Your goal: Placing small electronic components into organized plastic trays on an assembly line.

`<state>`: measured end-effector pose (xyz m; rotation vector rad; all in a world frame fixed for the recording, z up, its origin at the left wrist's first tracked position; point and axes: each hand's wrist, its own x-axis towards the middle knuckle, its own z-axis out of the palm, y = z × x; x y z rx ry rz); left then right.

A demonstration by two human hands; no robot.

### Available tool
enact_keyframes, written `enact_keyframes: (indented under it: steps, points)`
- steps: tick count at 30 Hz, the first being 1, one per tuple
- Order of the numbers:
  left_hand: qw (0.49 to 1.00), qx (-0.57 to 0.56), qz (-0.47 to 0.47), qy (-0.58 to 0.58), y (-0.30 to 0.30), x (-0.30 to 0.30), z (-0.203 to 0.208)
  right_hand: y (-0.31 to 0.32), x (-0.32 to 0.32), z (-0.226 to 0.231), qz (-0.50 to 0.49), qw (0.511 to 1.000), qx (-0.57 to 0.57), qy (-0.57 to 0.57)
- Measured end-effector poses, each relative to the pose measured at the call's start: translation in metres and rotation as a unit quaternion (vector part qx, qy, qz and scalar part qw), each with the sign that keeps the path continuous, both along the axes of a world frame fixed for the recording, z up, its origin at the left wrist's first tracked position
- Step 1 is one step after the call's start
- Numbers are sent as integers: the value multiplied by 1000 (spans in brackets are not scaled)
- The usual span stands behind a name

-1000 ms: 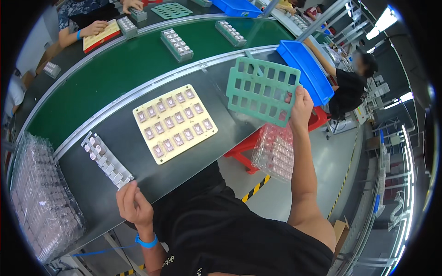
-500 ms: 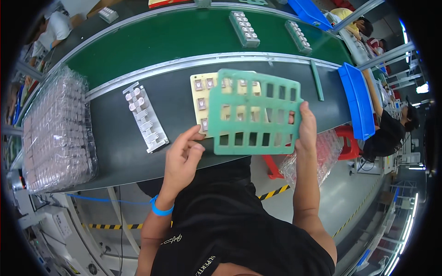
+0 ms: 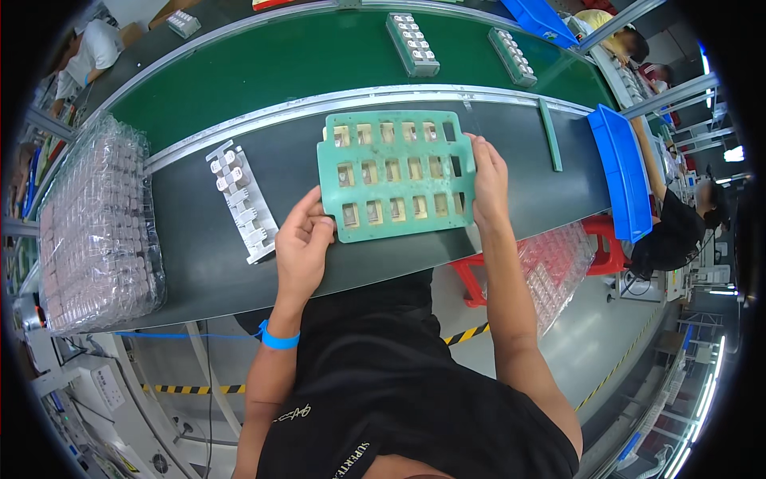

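A green plate (image 3: 399, 189) with rows of rectangular windows lies over a cream tray (image 3: 325, 132). Small pale parts show through most of the windows, and the tray is otherwise almost wholly covered. My right hand (image 3: 489, 182) grips the plate's right edge, its fingertips partly hidden. At the lower left edge, the curled fingers and thumb of my left hand (image 3: 305, 239) hold the plate and perhaps the tray under it. Left of these, a silver metal fixture (image 3: 246, 203) lies on the dark bench, with several white pieces at its upper end.
A plastic-wrapped stack of trays (image 3: 100, 227) stands at the left. Across the green conveyor (image 3: 311, 68) are two loaded fixtures (image 3: 412, 45). A thin green strip (image 3: 550, 136) and a blue bin (image 3: 620, 172) lie right. Below stands a red stool (image 3: 610, 247) beside clear plastic packaging (image 3: 554, 267). Other people work nearby.
The green plate has moved left and lined up over the cream tray, covering it. My right hand moved left with it, and my left hand shifted slightly up and left, onto its edge.
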<state>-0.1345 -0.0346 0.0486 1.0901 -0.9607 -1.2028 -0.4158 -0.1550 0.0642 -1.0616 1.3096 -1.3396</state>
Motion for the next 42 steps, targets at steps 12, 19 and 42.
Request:
enact_keyframes:
  steps: [12, 19, 42]
  points:
    - [999, 13, 31, -30, -2, -4, -13, -3, 3, -14, 14, 998, 22, -54]
    - [998, 25, 45, -48, -3, -5, -15, -5, 1, -18, 25, 998, 21, -62]
    - [997, 27, 50, -53, -3, -6, -12, -1, 4, -8, 39, 999, 36, -7]
